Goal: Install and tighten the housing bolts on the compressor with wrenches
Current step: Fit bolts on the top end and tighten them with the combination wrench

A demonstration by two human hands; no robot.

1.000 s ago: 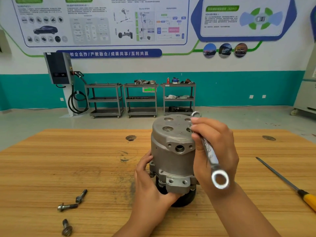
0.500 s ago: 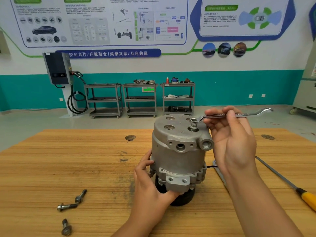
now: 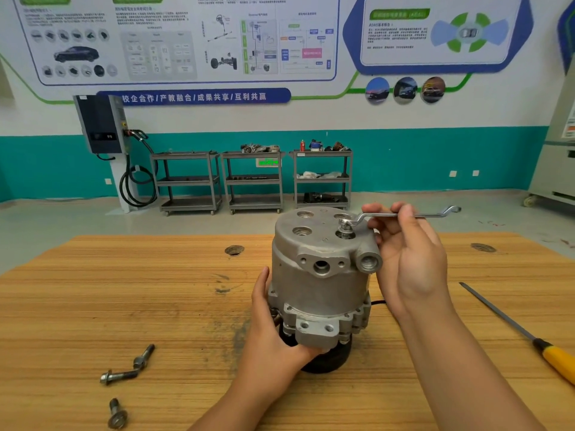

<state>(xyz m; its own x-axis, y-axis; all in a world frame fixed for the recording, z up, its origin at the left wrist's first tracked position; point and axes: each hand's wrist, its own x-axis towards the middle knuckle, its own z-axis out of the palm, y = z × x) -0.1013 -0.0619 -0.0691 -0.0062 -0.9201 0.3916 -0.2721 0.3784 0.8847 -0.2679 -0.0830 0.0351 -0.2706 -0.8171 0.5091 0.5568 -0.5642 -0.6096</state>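
A grey metal compressor point(image 3: 320, 275) stands upright on the wooden table point(image 3: 124, 306). A bolt point(image 3: 344, 227) sticks up from a hole on its top face. A silver ring wrench point(image 3: 404, 215) lies level with one ring on that bolt head and its handle pointing right. My right hand point(image 3: 407, 253) pinches the wrench handle between thumb and fingers. My left hand point(image 3: 273, 331) grips the compressor's lower left side, near its base.
Three loose bolts lie at the front left of the table: two touching point(image 3: 127, 367) and one nearer me point(image 3: 117, 413). A yellow-handled file point(image 3: 522, 334) lies at the right. Tool carts point(image 3: 252, 181) and a charger stand far behind on the floor.
One second ago my right hand held the wrench pointing down toward me beside the compressor. It has swung the wrench level, with the ring on the top bolt. My left hand has stayed put.
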